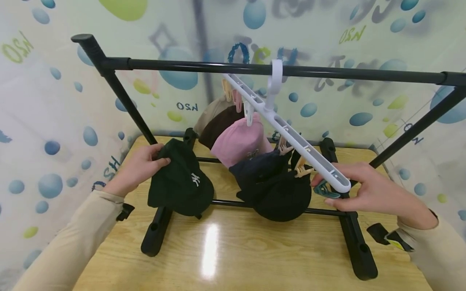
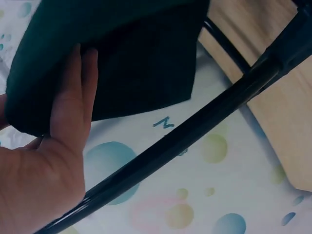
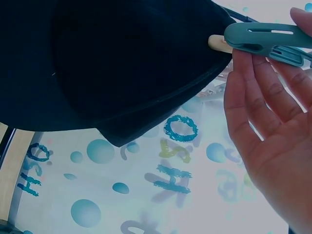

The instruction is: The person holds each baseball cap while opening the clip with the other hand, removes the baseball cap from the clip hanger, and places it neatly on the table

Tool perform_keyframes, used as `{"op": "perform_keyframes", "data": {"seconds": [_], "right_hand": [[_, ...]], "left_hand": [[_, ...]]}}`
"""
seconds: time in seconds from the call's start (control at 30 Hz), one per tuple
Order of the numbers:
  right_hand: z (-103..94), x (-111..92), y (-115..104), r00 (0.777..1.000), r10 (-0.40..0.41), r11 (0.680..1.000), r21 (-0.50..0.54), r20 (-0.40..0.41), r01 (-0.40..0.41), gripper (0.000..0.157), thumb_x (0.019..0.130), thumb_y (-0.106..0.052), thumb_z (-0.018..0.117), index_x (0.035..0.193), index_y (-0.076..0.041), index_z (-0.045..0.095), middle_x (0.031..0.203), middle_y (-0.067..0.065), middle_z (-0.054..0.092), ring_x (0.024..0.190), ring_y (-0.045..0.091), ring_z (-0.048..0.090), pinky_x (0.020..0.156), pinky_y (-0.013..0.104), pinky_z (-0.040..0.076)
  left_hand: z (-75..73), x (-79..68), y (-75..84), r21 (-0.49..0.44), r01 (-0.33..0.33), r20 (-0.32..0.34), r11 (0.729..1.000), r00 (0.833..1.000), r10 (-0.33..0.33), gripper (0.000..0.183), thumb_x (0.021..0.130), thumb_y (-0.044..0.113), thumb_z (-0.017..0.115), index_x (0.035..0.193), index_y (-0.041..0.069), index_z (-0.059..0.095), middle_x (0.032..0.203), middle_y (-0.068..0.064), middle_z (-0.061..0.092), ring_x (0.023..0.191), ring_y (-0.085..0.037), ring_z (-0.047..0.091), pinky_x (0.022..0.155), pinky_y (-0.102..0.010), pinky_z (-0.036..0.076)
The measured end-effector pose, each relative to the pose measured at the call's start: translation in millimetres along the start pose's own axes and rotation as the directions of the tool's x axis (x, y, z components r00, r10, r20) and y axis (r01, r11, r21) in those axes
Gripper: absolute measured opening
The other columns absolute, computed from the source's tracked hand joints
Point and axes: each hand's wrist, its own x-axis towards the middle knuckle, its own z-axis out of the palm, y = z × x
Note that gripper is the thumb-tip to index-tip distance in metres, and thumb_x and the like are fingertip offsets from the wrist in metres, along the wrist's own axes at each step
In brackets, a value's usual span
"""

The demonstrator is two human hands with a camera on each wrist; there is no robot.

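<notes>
My left hand (image 1: 135, 169) grips a dark green cap (image 1: 178, 184) by its edge, thumb on the outside; in the left wrist view its fingers (image 2: 68, 102) reach inside the cap. The cap bears a white letter logo and hangs left of the hanger. With my right hand (image 1: 382, 196) I pinch a teal clothespin (image 3: 263, 36) at the near end of the white clip hanger (image 1: 291, 131). Beside that clothespin, a black cap (image 1: 282, 198) hangs from a yellow-orange clothespin (image 1: 303, 167). Behind it hang a navy cap (image 1: 260, 167) and a pink cap (image 1: 236, 141).
The hanger hooks over the top bar (image 1: 204, 67) of a black rack standing on a wooden table (image 1: 247, 250). Farther back are a dark brown cap (image 1: 218, 127) and a beige cap (image 1: 211, 113). A patterned wall covering (image 1: 309, 36) surrounds the rack.
</notes>
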Motion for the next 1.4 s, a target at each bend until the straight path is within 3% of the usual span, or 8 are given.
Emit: {"op": "perform_keyframes", "data": {"seconds": [0.37, 0.5, 0.63, 0.77, 1.07, 1.27, 1.4], "right_hand": [[1.1, -2.5, 3.6, 0.999, -0.028, 1.0, 0.007, -0.037, 0.028, 0.057, 0.065, 0.007, 0.082, 0.112, -0.02, 0.065, 0.103, -0.005, 0.068, 0.077, 0.01, 0.056, 0.064, 0.027, 0.042], [1.1, -4.1, 4.6, 0.998, -0.045, 0.999, 0.008, -0.05, 0.046, 0.057, 0.064, 0.008, 0.081, 0.113, -0.017, 0.065, 0.101, -0.003, 0.068, 0.076, 0.012, 0.055, 0.064, 0.027, 0.041], [1.0, -5.3, 4.8, 0.997, -0.051, 0.999, 0.014, -0.053, 0.052, 0.057, 0.064, 0.009, 0.081, 0.113, -0.014, 0.065, 0.101, -0.002, 0.068, 0.077, 0.011, 0.055, 0.065, 0.026, 0.04], [1.2, -5.0, 5.3, 0.996, -0.064, 0.997, 0.037, -0.057, 0.066, 0.055, 0.065, 0.011, 0.079, 0.113, -0.013, 0.065, 0.102, 0.0, 0.068, 0.077, 0.01, 0.055, 0.065, 0.025, 0.04], [0.5, -3.7, 5.5, 0.994, -0.083, 0.992, 0.095, -0.065, 0.089, 0.055, 0.064, 0.015, 0.077, 0.113, -0.008, 0.066, 0.102, 0.003, 0.068, 0.082, 0.012, 0.056, 0.07, 0.024, 0.04], [-0.6, -3.9, 4.8, 0.992, -0.108, 0.984, 0.136, -0.069, 0.117, 0.056, 0.064, 0.017, 0.076, 0.114, -0.004, 0.065, 0.105, 0.005, 0.068, 0.087, 0.013, 0.058, 0.073, 0.024, 0.04], [-0.6, -5.5, 6.9, 0.989, -0.127, 0.975, 0.172, -0.071, 0.138, 0.057, 0.063, 0.021, 0.075, 0.115, -0.001, 0.064, 0.107, 0.006, 0.068, 0.088, 0.013, 0.059, 0.076, 0.024, 0.041]], "left_hand": [[11.4, 0.6, -39.9, -0.011, 0.086, 0.02, 0.996, 0.996, -0.085, 0.03, 0.096, 0.01, 0.052, 0.117, -0.011, 0.053, 0.087, -0.012, 0.061, 0.074, -0.021, 0.053, 0.07, -0.034, 0.044], [14.2, 3.2, -54.3, 0.015, 0.133, 0.045, 0.991, 0.99, -0.134, 0.035, 0.097, 0.015, 0.053, 0.119, -0.012, 0.053, 0.073, -0.005, 0.057, 0.068, -0.019, 0.05, 0.069, -0.035, 0.042], [19.3, 5.5, -72.3, 0.046, 0.153, 0.065, 0.987, 0.986, -0.156, 0.032, 0.096, 0.018, 0.056, 0.112, -0.01, 0.057, 0.062, 0.001, 0.049, 0.063, -0.017, 0.048, 0.064, -0.034, 0.041], [24.9, 5.1, -85.2, 0.075, 0.141, 0.065, 0.987, 0.987, -0.146, 0.025, 0.095, 0.019, 0.059, 0.1, -0.006, 0.06, 0.068, -0.002, 0.056, 0.063, -0.018, 0.05, 0.06, -0.033, 0.043], [28.8, -1.6, -95.6, 0.061, 0.209, 0.13, 0.976, 0.968, -0.215, 0.03, 0.095, 0.018, 0.059, 0.103, -0.011, 0.058, 0.09, -0.018, 0.062, 0.075, -0.027, 0.065, 0.067, -0.04, 0.054], [27.7, -3.9, -100.2, 0.079, 0.193, 0.123, 0.978, 0.972, -0.202, 0.024, 0.093, 0.014, 0.061, 0.095, -0.009, 0.057, 0.087, -0.02, 0.064, 0.073, -0.033, 0.065, 0.063, -0.039, 0.054], [24.2, -5.3, -102.0, 0.127, 0.182, 0.123, 0.975, 0.973, -0.197, 0.024, 0.092, 0.016, 0.062, 0.094, -0.007, 0.058, 0.08, -0.014, 0.064, 0.069, -0.027, 0.063, 0.061, -0.038, 0.053]]}}
